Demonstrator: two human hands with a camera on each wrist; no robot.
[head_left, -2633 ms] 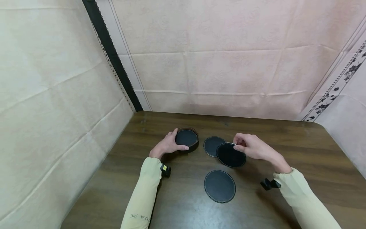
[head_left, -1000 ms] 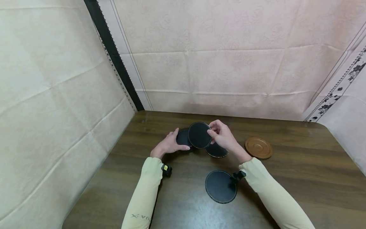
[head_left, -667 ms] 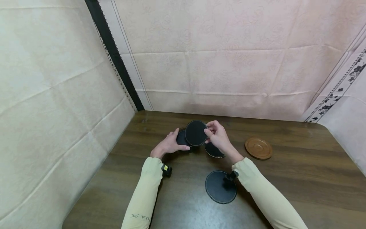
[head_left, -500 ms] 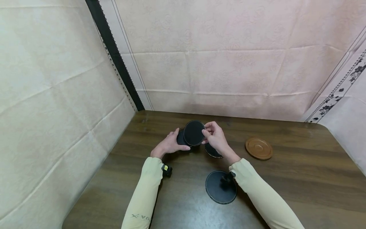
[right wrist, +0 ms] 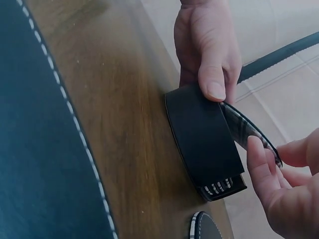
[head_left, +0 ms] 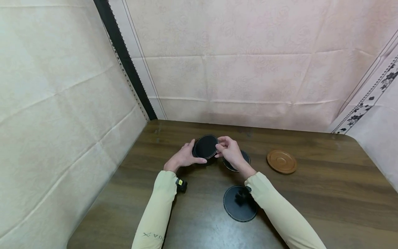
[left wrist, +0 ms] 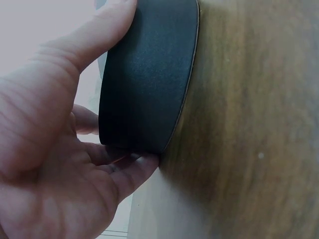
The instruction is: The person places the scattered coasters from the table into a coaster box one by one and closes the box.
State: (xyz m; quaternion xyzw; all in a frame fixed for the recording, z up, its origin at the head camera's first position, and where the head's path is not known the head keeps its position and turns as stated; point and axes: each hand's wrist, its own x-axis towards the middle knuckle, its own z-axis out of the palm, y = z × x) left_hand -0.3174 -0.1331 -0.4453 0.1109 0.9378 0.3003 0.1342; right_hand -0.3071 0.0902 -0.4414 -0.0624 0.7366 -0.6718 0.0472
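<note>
My left hand (head_left: 185, 156) grips a round, dark coaster holder (left wrist: 149, 74) standing on the table, thumb on one side and fingers on the other. In the right wrist view, an opening in the holder's wall shows several white-stitched coaster edges stacked inside. My right hand (head_left: 230, 151) pinches a black round coaster (head_left: 206, 147) by its right edge. This coaster is tilted over the holder's top, its far edge at the rim by my left thumb; its underside looks checked (right wrist: 241, 128). Another black coaster (head_left: 245, 157) lies partly hidden under my right wrist.
Nearer the front, a larger-looking black coaster (head_left: 236, 207) with a stitched edge lies beneath the right wrist camera. A brown round disc with ring grooves (head_left: 282, 161) lies to the right. Cloth hangings (head_left: 248, 76) rise behind the wooden table (head_left: 326, 180) and at its sides.
My right hand has carried the coaster left from over the table coaster and lowered it onto the holder's top. The brown disc came into sight as the hand left. My left hand stayed put.
</note>
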